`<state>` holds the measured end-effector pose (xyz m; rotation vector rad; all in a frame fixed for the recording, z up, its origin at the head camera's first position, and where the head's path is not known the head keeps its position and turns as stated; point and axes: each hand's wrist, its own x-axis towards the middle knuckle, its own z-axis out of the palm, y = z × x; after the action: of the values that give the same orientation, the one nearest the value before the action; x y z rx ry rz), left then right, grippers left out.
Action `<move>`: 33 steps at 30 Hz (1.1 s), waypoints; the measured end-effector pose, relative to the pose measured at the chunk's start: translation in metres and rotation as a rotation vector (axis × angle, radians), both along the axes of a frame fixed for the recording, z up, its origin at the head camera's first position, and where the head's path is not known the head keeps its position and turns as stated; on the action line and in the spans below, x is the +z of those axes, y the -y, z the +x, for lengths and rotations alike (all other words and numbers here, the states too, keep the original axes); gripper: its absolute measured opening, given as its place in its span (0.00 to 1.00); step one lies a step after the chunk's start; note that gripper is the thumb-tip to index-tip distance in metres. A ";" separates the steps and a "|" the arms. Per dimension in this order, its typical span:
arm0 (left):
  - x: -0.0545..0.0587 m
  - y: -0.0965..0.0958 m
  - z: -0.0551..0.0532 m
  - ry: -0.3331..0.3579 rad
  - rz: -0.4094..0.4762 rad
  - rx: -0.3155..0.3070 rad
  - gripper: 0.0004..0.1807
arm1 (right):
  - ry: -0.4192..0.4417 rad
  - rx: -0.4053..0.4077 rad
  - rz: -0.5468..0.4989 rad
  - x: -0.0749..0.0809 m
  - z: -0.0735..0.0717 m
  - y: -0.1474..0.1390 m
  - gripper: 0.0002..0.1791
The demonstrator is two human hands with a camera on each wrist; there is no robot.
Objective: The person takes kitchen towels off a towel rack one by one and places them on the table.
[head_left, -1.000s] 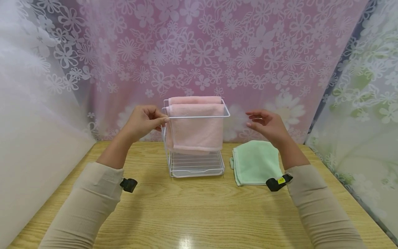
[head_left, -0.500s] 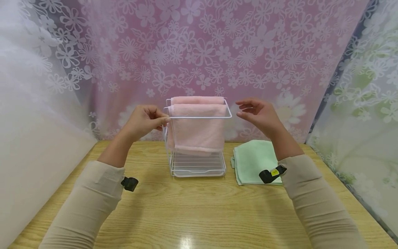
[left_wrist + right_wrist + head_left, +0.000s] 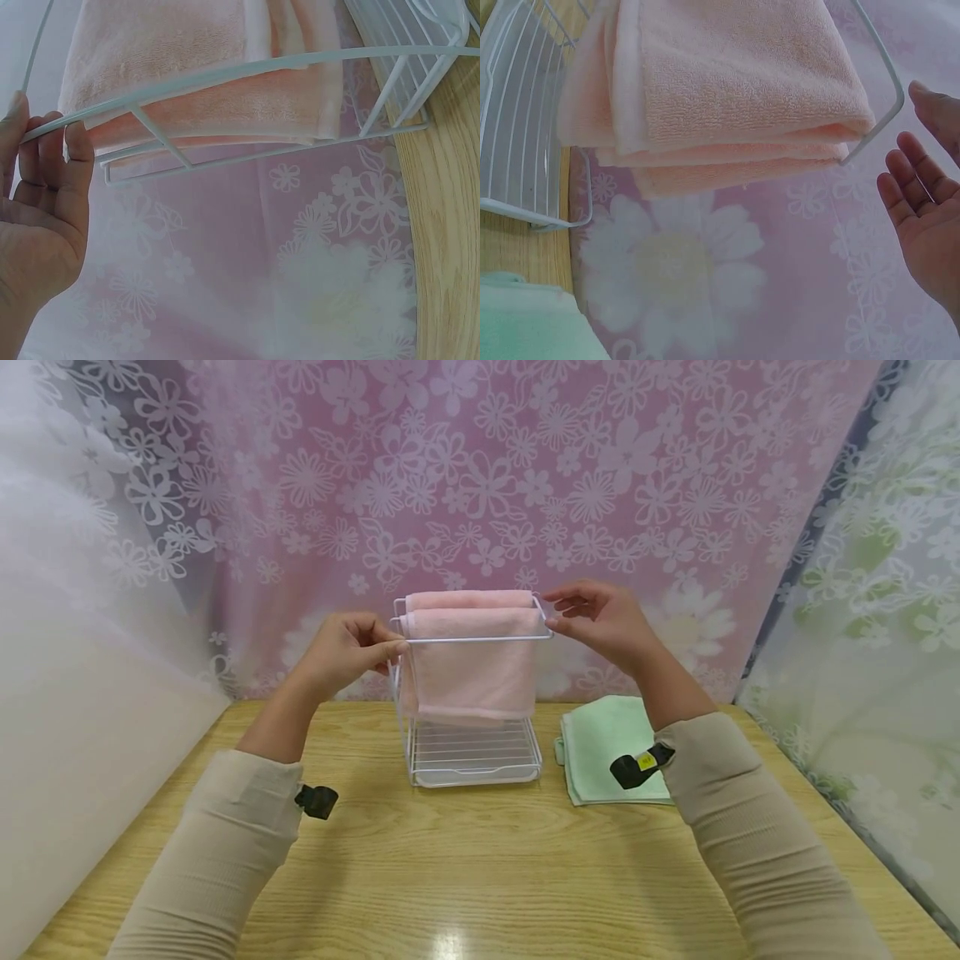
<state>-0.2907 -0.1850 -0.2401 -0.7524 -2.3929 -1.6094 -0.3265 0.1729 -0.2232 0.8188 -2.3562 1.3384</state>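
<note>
A white wire rack (image 3: 474,774) stands on the table, with a folded pink towel (image 3: 476,677) hanging over its upper bars. My left hand (image 3: 352,647) pinches the rack's top wire at the front left corner. The left wrist view shows the thumb and fingers curled about that wire, beside the towel (image 3: 180,52). At the other end, my right hand (image 3: 603,620) is held with fingers spread and its fingertips right at the upper right corner. In the right wrist view the fingers (image 3: 911,169) stand apart from the wire, holding nothing.
A folded light green towel (image 3: 611,752) lies on the wooden table (image 3: 450,877) to the right of the rack, partly behind the right forearm. A pink flowered curtain (image 3: 480,485) hangs close behind the rack, and pale sheets hang at both sides.
My right hand has moved left and slightly up, from over the green towel to the rack's upper right corner. The left hand keeps its grip on the rack.
</note>
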 end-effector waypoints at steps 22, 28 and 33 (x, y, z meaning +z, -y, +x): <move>0.003 0.002 -0.003 0.042 -0.025 -0.031 0.13 | 0.110 0.103 0.199 0.027 -0.003 0.023 0.27; 0.003 0.003 -0.004 0.055 -0.020 -0.037 0.12 | 0.147 0.095 0.250 0.033 -0.005 0.030 0.28; 0.004 0.004 -0.005 0.061 -0.008 -0.046 0.12 | 0.164 0.080 0.284 0.038 -0.005 0.039 0.28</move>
<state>-0.2952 -0.1889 -0.2366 -0.7759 -2.4432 -1.6641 -0.3318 0.1337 -0.1850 0.9211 -2.7127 1.1550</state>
